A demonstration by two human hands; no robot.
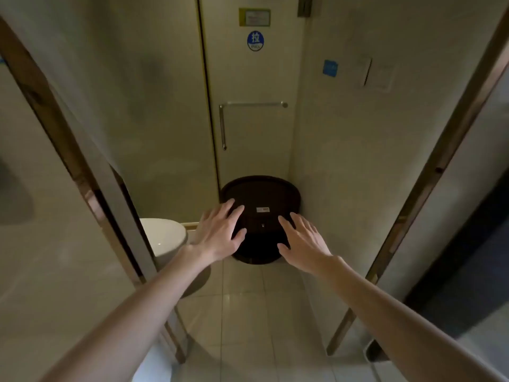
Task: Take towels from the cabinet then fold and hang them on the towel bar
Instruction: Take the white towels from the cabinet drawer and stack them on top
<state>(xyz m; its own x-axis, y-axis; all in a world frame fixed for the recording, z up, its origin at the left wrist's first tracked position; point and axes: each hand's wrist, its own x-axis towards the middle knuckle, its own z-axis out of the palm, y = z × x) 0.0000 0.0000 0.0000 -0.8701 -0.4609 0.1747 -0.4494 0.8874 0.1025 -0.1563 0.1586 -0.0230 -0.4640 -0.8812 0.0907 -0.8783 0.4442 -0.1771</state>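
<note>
bare hands: two, left hand (220,232), right hand (303,244), grip spread, empty; one towel bar (254,104).

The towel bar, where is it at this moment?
In the head view the towel bar is mounted on the glass door straight ahead, above the dark round bin, below the blue pull sticker. No towel hangs on it.

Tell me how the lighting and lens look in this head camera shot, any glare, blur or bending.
Head view: dim, yellowish light with no hard shadows; wide-angle bending bows the brown wooden door frame on both sides; a small glint sits on the white toilet seat; the dark round tray loses detail in its lower half; both open hands, left hand and right hand, look reasonably sharp; the wall signs are soft.
</note>
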